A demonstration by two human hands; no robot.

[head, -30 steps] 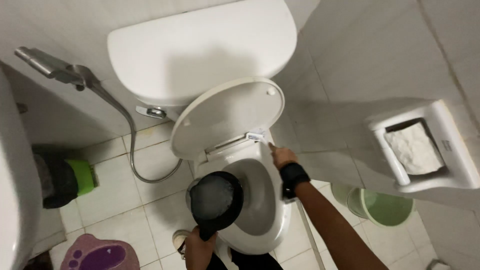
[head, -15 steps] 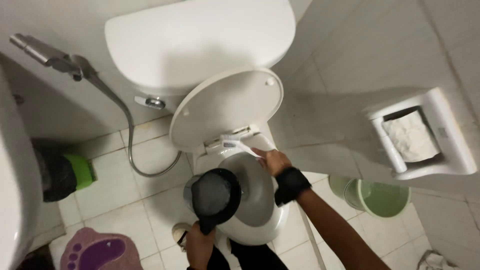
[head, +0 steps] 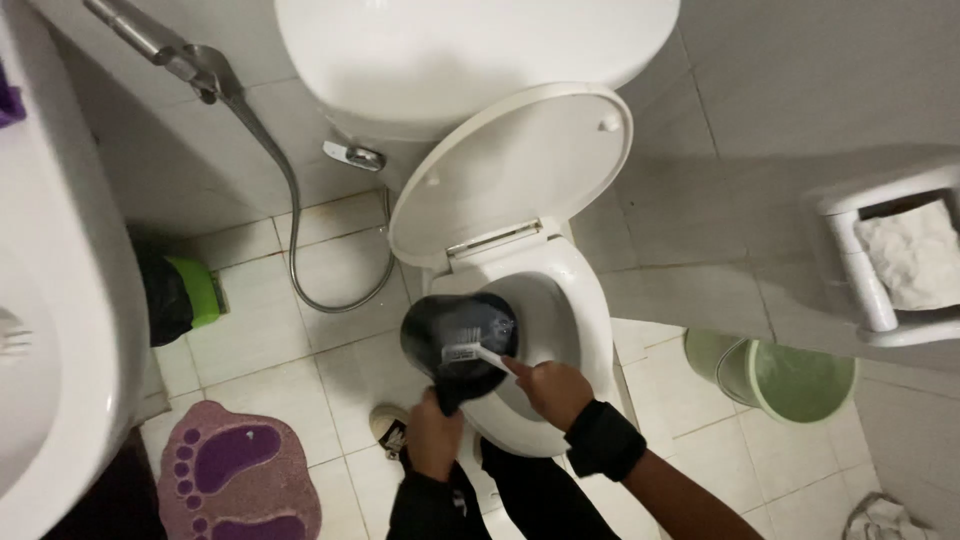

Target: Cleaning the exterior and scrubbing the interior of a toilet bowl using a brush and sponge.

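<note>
A white toilet (head: pixel 580 300) stands below me with its lid (head: pixel 515 165) raised against the tank (head: pixel 470 50). My left hand (head: pixel 435 435) grips the handle of a black dipper (head: pixel 460 335) held over the left side of the bowl. My right hand (head: pixel 550 392), with a black wristband, holds a small white brush (head: pixel 470 353). The brush's head reaches into the mouth of the dipper.
A chrome spray hose (head: pixel 290 210) hangs at left beside a green and black bin (head: pixel 180 295). A purple footprint mat (head: pixel 240 475) lies at lower left, a white basin (head: pixel 55 260) at the left edge. A green bucket (head: pixel 795 380) and a paper holder (head: pixel 895 255) are right.
My right hand has drawn the brush back from the toilet's hinge area, across the bowl, to the dipper. The camera has moved closer and lower.
</note>
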